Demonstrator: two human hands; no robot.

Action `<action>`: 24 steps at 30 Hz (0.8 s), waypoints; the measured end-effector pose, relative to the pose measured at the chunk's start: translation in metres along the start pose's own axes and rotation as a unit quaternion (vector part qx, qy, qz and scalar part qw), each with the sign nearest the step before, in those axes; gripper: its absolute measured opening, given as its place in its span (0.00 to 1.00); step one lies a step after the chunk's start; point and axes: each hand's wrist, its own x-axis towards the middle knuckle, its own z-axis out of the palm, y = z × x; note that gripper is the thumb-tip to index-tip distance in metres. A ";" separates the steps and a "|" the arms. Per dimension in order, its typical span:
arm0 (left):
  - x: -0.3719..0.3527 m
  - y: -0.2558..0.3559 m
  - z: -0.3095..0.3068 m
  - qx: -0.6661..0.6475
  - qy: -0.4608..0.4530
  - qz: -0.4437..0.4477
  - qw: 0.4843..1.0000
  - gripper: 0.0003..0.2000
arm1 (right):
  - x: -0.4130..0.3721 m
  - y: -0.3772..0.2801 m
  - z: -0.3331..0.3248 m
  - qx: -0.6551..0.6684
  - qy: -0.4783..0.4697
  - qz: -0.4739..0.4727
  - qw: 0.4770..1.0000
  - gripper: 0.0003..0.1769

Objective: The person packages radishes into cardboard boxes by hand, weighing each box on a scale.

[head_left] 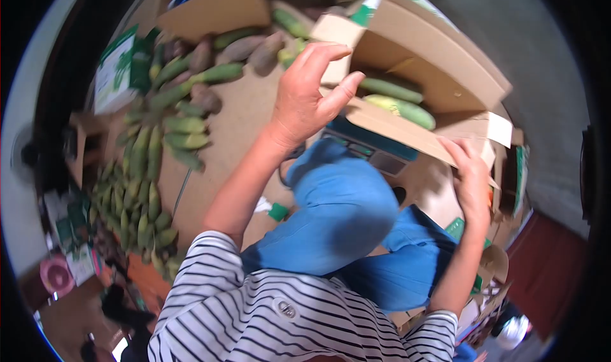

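Observation:
An open cardboard box in front of me holds a few long green vegetables, squash-like in shape. Under its near flap is a dark teal device with a button panel, which looks like a weighing scale. My left hand is raised beside the box's left corner, thumb and curved fingers apart, holding nothing. On the right, the fingers of my right hand are bent over the end of the near flap, gripping it; the hand is slightly blurred.
Piles of green vegetables and some purplish ones lie on cardboard at the left. A green-and-white carton and another cardboard box stand behind. My bent knee is close below the device.

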 end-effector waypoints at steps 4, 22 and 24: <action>-0.107 -0.073 -0.037 -0.013 0.070 -0.308 0.949 0.11 | 0.004 -0.004 0.001 -0.046 0.008 -0.009 0.999 0.38; -0.345 -0.337 -0.201 -0.166 0.481 -0.693 0.511 0.18 | 0.010 -0.008 0.002 -0.033 -0.029 0.051 0.998 0.44; -0.344 -0.341 -0.203 -0.171 0.484 -0.696 0.503 0.19 | 0.012 -0.006 0.003 -0.035 -0.026 0.044 0.998 0.45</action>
